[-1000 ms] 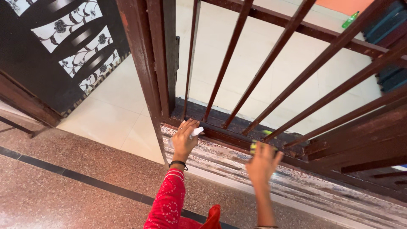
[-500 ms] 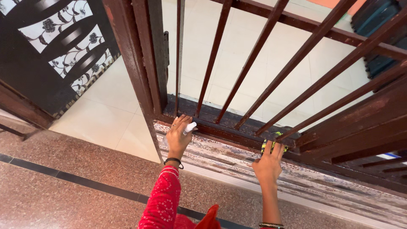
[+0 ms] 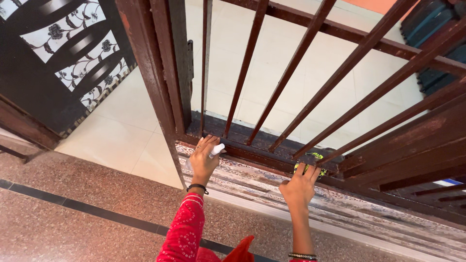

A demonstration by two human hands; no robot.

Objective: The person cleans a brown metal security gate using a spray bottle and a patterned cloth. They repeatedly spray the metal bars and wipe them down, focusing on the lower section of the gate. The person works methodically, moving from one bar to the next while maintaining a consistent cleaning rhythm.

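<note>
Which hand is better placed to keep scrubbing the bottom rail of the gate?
Right, probably. The right hand presses a green-and-black scrubber against the bottom rail of the brown barred gate. The left hand is closed around a small white spray bottle near the gate's corner.

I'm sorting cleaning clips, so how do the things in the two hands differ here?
The left hand is wrapped around a small white spray bottle, while the right hand presses a yellow-green scrubber flat. The bottle shows its white nozzle end past the fingers; the scrubber is mostly hidden under the fingertips. The bottle is held near the gate post; the scrubber lies against the bottom rail. Both sit low on the brown gate.
</note>
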